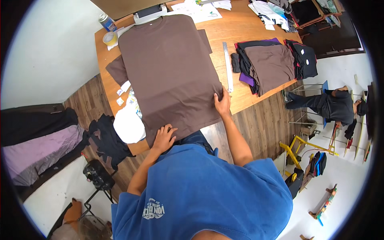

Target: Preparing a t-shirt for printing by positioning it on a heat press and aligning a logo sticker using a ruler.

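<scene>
A brown T-shirt (168,66) lies spread in front of me, its collar at the far end and its hem towards my body. Near the left end of the hem, my left hand (163,138) rests on the cloth with its fingers apart. My right hand (222,103) is at the shirt's right side edge, thumb on the fabric. Some of its fingers are hidden, so whether it pinches the edge is unclear. Creases run across the lower part of the shirt between the hands. Both sleeves stick out at the sides.
The wooden table (240,33) carries a metal ruler (227,67), folded garments (270,66), a can (107,22), a tape roll (110,38) and a white cloth bundle (129,124). A person (327,103) stands at the right. A black stool (98,174) is at the lower left.
</scene>
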A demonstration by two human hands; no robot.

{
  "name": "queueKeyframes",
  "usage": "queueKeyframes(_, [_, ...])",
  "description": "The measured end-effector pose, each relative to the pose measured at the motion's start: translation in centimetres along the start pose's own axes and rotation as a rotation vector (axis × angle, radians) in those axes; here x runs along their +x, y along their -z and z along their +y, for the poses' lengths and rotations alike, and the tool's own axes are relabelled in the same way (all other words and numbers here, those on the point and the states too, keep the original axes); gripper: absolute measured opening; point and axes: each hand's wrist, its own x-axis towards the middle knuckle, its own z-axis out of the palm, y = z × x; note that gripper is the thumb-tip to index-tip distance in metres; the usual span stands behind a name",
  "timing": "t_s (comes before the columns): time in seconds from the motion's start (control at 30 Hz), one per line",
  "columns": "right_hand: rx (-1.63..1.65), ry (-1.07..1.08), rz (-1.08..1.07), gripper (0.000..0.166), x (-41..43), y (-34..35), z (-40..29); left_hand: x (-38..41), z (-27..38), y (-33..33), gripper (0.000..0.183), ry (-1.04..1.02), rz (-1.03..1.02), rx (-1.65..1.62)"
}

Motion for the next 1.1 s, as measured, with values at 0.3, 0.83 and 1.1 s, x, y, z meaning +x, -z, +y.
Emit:
queueKeyframes(0.3, [-0.015,-0.13,-0.198,0.034,-2.2,2.9,4.3,-1.1,0.1,-1.2,0.054,0.04,-0.018,-0.033])
queueKeyframes(0.83, [-0.12,0.303,-0.069,0.027,-7.1,5.7,2.4,1.0,4.1,-4.7,0.046,0.052,-0.154,-0.085])
queueKeyframes(1.1, [-0.313,0.584,-0.672,0.058,-7.7,5.4,1.7,-0.1,5.3,-5.1,0.032,-0.073,0.025,-0.094])
